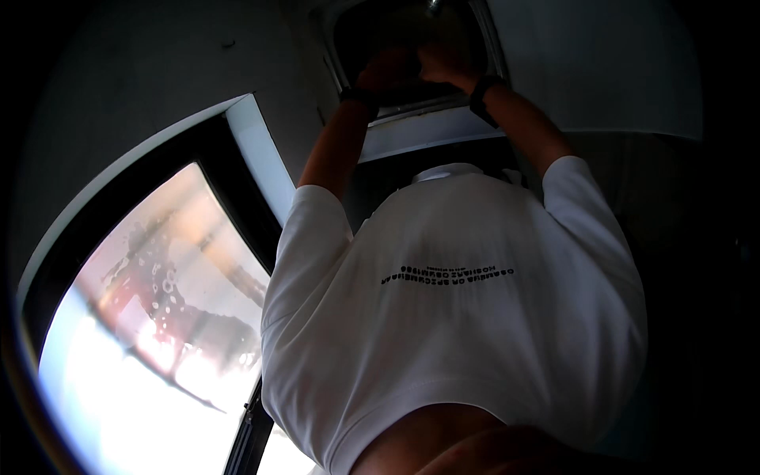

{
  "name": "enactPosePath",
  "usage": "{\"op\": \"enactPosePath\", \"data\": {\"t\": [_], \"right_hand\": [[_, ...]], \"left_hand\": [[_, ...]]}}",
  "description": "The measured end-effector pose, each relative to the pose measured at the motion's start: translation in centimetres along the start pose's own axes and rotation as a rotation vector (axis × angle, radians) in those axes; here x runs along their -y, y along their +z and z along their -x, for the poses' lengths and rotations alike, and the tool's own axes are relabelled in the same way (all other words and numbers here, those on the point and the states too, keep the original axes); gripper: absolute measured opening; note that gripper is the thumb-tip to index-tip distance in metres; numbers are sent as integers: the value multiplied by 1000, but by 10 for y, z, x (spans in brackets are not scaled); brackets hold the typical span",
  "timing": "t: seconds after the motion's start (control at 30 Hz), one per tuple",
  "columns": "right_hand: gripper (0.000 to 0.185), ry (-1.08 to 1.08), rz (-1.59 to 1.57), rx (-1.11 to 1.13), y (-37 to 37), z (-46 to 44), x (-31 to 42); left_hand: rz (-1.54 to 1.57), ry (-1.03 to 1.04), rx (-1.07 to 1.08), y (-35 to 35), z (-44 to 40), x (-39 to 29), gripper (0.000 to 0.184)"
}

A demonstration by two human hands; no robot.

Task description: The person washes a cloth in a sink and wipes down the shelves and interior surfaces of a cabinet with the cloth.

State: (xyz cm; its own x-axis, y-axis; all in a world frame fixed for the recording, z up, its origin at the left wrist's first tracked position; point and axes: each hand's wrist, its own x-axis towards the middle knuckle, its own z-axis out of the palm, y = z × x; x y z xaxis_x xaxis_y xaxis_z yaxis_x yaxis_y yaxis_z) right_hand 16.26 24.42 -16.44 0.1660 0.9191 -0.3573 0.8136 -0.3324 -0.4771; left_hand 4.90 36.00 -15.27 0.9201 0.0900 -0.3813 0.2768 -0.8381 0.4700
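Both my arms reach forward over a dark basin (479, 28) with a pale metal-looking rim. My left hand (385, 69) is over its left part, deep in shadow, and its fingers do not show clearly. Close beside it, my right hand (443, 65) has its fingers curled inward. Whatever lies between the two hands is too dark to make out. A black band (360, 97) circles my left wrist, and a dark band (484, 100) is on my right wrist. A small shiny metal piece (433, 6), perhaps a tap, shows at the top edge.
To the left is a bright window (150, 317) in a black frame, with whitish spots on its glass. A pale ledge (423, 133) runs along the near side of the basin. My white printed T-shirt (451, 340) fills the middle. The right side is very dark.
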Motion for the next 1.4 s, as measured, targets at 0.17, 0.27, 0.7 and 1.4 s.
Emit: {"op": "enactPosePath", "data": {"t": [0.17,0.27,0.7,1.4], "right_hand": [[53,-83,-220,-206,-11,34,14],[72,-58,-677,-269,41,30,-11],[63,79,-927,-387,-4,200,-11],[63,568,-2252,-716,84,509,-273]], "left_hand": [[190,198,-233,11,27,6,28],[132,231,-105,-5,25,-2,38],[1412,-194,-257,8,54,-147,59],[1641,-406,-150,220,21,-482,40]]}}
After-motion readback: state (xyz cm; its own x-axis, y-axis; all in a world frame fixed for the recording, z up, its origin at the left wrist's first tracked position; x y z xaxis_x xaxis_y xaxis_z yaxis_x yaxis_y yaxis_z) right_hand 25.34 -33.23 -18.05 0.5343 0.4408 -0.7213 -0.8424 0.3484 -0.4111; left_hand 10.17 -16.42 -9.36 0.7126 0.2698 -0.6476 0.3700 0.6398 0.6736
